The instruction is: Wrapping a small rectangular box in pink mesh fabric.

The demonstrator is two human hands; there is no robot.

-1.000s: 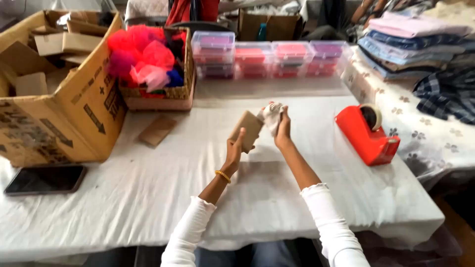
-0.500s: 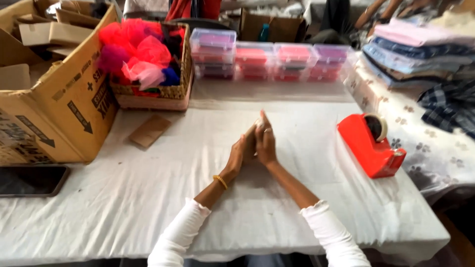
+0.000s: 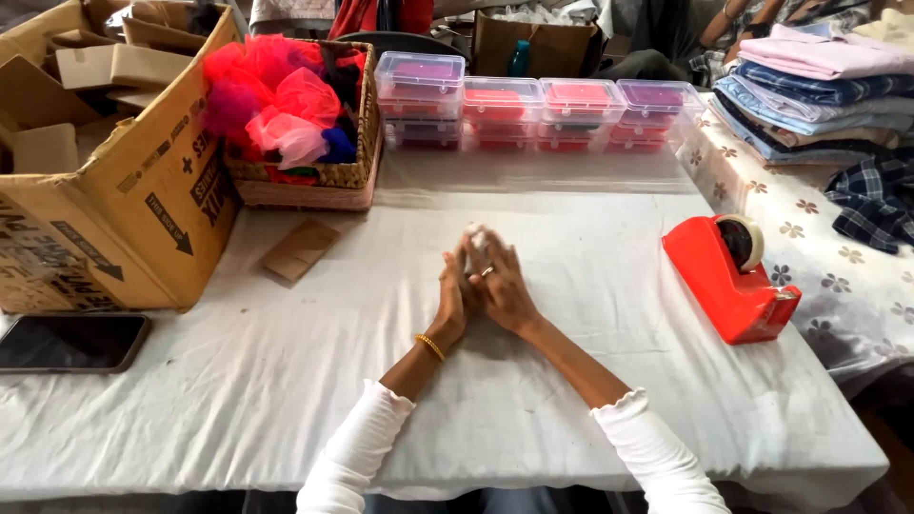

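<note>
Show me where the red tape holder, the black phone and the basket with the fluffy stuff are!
red tape dispenser (image 3: pixel 725 286), head view, on its sloping red body.
black phone (image 3: pixel 71 342), head view, middle of its dark screen.
woven basket (image 3: pixel 303 190), head view, on its front wall.

Small white object (image 3: pixel 474 234), soft-looking and crumpled — pressed between left hand (image 3: pixel 450 297) and right hand (image 3: pixel 502 286). Only the top peeking out above the fingertips, rest hidden by the palms. Held upright over the middle of the white-covered table — exact shape impossible to tell.
</note>
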